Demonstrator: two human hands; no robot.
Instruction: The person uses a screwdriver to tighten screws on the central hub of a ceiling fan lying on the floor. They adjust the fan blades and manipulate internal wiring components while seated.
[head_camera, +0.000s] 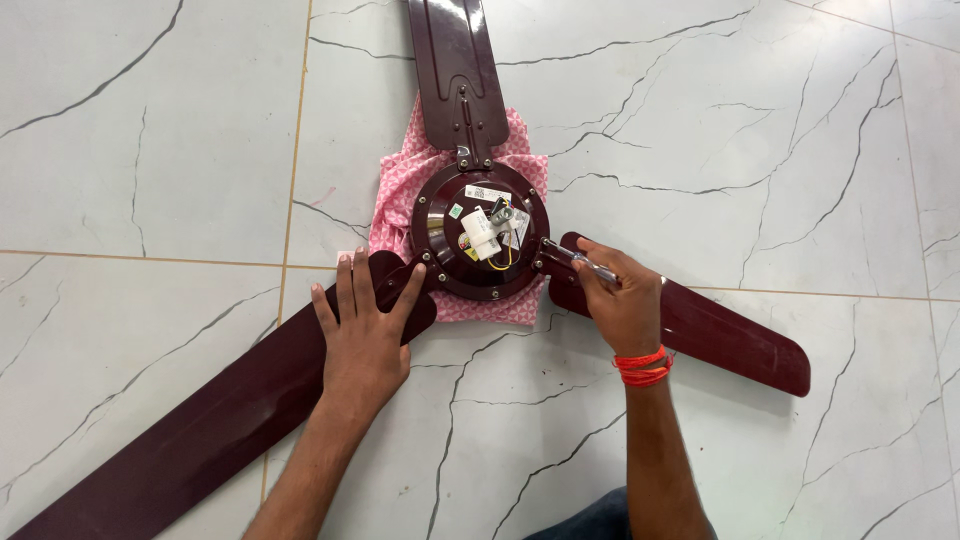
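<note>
A dark maroon ceiling fan lies upside down on the floor, its round motor housing (447, 250) resting on a pink patterned cloth (395, 195). My left hand (365, 330) presses flat, fingers spread, on the lower-left blade (200, 430) near the hub. My right hand (622, 300) grips a screwdriver (578, 260) whose tip meets the joint where the right blade (730, 340) meets the housing. A third blade (455, 60) points away from me. A white capacitor (480, 233) and wires sit at the hub's centre.
The floor is white marble-look tile (150, 150) with dark veins and thin grout lines. An orange thread band circles my right wrist (642, 365). My knee in dark cloth (590, 520) shows at the bottom edge.
</note>
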